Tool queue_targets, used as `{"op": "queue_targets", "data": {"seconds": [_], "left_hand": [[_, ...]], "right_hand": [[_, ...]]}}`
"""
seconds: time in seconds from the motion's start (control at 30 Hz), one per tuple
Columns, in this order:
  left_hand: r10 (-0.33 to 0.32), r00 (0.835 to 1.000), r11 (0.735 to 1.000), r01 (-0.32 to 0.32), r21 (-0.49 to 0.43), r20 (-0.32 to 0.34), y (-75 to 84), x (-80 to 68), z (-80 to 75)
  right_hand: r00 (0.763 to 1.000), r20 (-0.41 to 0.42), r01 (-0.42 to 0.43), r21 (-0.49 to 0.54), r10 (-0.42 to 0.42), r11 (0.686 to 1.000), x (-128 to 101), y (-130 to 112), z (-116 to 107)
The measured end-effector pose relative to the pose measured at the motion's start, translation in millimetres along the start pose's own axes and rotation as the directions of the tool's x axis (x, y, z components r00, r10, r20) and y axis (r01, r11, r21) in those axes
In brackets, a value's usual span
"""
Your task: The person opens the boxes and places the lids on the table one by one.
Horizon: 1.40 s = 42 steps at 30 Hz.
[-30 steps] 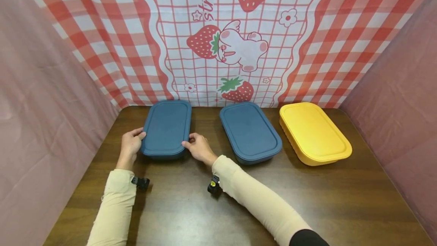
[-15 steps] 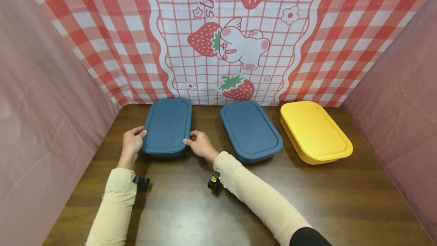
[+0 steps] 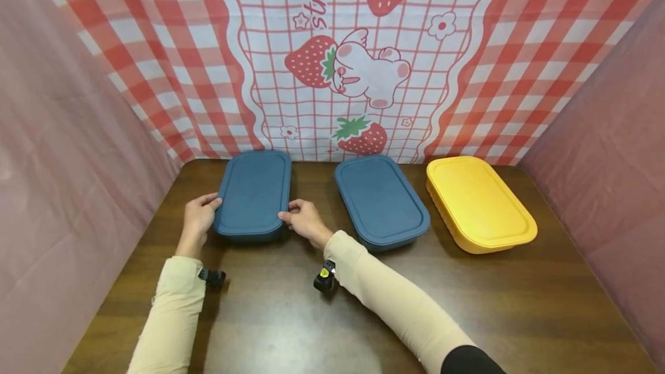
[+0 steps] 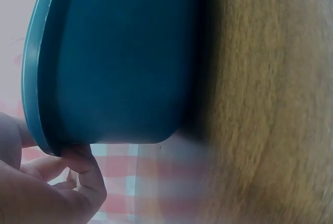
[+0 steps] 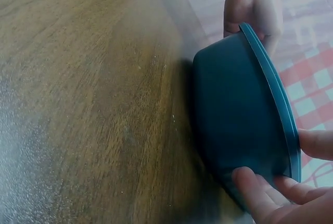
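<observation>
A blue rectangular food container (image 3: 254, 192) with its lid on sits at the back left of the table. My left hand (image 3: 199, 218) holds its left edge, thumb on the lid's rim. At the front right corner, my right hand (image 3: 309, 224) pinches the rim with the thumb on top. Seen from the left wrist, the curled fingers (image 4: 86, 174) tuck under the rim of the container (image 4: 125, 62). In the right wrist view, the fingertips (image 5: 247, 179) press against the container's side wall (image 5: 234, 109), below the rim.
A second blue lidded container (image 3: 381, 201) stands to the right of my right hand, and beyond it a yellow lidded container (image 3: 480, 201). All are on a brown wooden table (image 3: 280, 316). A checked strawberry-print cloth (image 3: 291, 10) hangs right behind them; pink cloth (image 3: 67, 149) flanks the sides.
</observation>
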State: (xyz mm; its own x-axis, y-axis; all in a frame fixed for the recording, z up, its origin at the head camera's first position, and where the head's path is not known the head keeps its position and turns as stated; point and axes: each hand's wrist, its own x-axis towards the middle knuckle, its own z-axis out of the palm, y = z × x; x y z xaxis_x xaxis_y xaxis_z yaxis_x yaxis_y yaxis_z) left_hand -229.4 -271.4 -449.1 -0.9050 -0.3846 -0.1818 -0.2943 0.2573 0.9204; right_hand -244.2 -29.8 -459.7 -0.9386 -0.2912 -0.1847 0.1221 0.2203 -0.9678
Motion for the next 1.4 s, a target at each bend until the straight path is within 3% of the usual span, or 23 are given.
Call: {"op": "queue_targets", "data": {"seconds": [0.23,0.37,0.57,0.73,0.83,1.17,1.4], "left_hand": [[-0.018,1.000,1.000,0.018,0.010,0.011,2.3,0.3,0.1],[-0.008,1.000,1.000,0.009,0.024,-0.017,3.8,0.1,1.8],[0.064,0.994,0.992,-0.052,0.117,-0.094,7.7,-2.0,4.8],[0.221,0.964,0.926,-0.161,0.341,-0.146,6.8,-3.1,5.2],[0.286,0.946,0.885,-0.199,0.421,-0.153,5.9,-4.0,5.0],[0.405,0.899,0.824,-0.280,0.492,-0.167,9.2,-12.6,7.0],[0.457,0.886,0.777,-0.357,0.519,-0.074,14.3,-21.0,8.4]], "right_hand": [[0.999,-0.007,-0.032,0.005,0.032,0.999,3.6,0.2,0.9],[1.000,-0.011,-0.026,0.002,0.026,1.000,2.8,-0.4,0.7],[1.000,-0.014,-0.013,0.010,0.014,1.000,2.3,0.1,0.2],[1.000,-0.020,-0.009,0.006,0.009,1.000,1.6,0.4,-0.5],[1.000,-0.026,-0.005,-0.003,0.005,1.000,1.2,0.2,-0.3],[1.000,-0.026,0.012,-0.015,-0.012,1.000,2.0,3.8,3.0],[1.000,-0.025,0.008,-0.031,-0.009,0.999,1.1,4.9,3.7]]}}
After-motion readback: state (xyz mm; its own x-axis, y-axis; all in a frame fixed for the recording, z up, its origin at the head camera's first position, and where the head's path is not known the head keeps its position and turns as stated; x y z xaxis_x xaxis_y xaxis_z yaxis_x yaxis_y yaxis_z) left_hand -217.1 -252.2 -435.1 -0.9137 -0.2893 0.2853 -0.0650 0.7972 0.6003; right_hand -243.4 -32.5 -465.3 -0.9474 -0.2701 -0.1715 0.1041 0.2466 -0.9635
